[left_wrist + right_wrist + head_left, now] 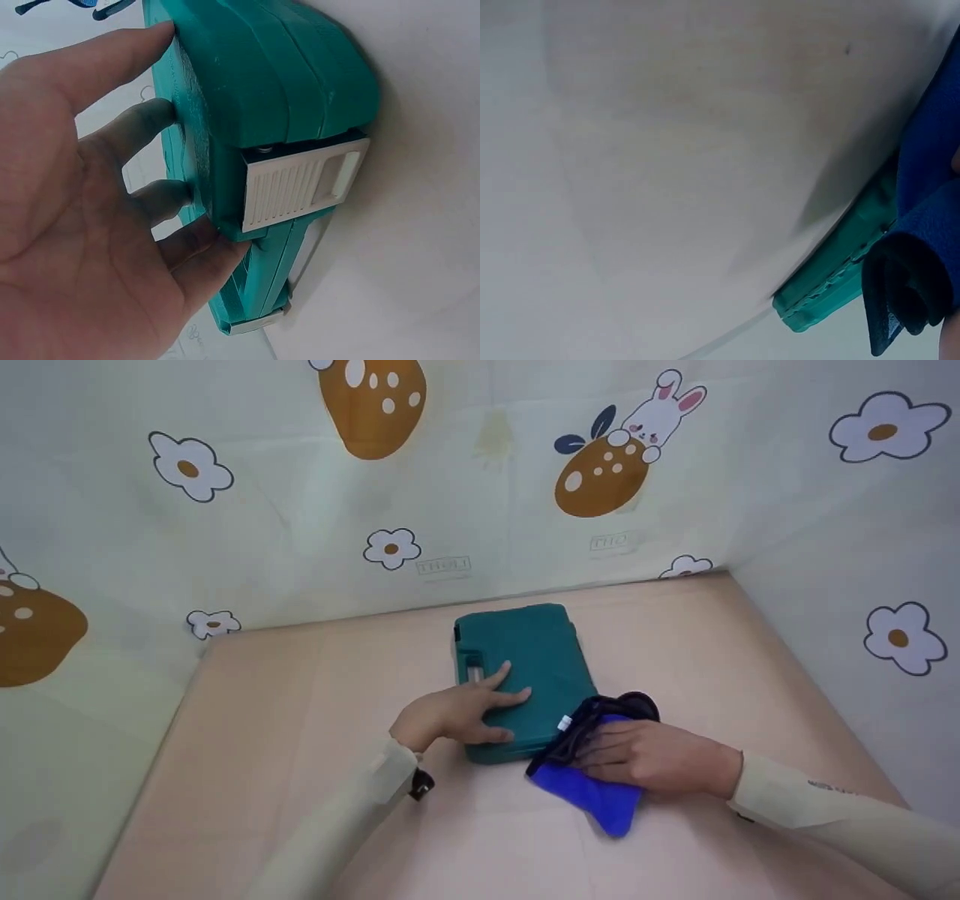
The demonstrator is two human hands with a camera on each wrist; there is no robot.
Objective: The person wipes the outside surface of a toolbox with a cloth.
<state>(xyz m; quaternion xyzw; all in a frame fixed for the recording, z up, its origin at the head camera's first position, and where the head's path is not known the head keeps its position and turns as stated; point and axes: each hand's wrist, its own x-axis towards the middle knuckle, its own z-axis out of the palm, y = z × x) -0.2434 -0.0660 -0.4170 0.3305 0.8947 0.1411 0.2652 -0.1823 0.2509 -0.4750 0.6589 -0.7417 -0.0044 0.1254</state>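
Observation:
A green hard plastic case [532,652] with a carry handle lies flat on the table. My left hand [459,712] rests on its lid, fingers spread, near the handle side. The left wrist view shows the fingertips touching the lid's edge beside a pale ribbed latch [304,184]. At the case's near right corner, my right hand [656,756] presses a blue cloth [592,799] with dark edging and a small white tag against it, fingers extended. Part of the cloth hangs beyond the corner. In the right wrist view the cloth [930,225] folds over the case's side, and most of that hand is out of frame.
The table [300,720] has a pale, light-brown covering. Behind it and along both sides hangs a white curtain [480,502] printed with flowers, brown strawberry shapes and rabbits. A dark wrist strap piece [421,784] shows at the left cuff.

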